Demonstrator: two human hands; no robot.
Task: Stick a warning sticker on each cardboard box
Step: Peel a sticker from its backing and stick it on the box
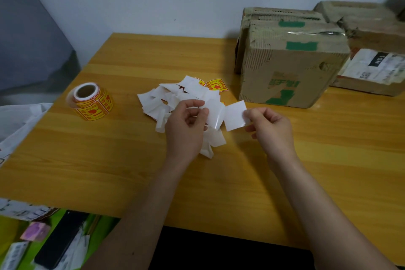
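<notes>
Both hands pinch white squares: left hand [186,125] backing [213,114], right hand [271,129] sticker [235,116].

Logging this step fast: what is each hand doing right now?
Left hand: pinching a glossy backing paper.
Right hand: pinching a white square sticker, blank side towards the camera.

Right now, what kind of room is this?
Probably a home packing corner: a wooden table holding worn cardboard boxes, a roll of warning stickers and a pile of peeled backing papers.
</notes>
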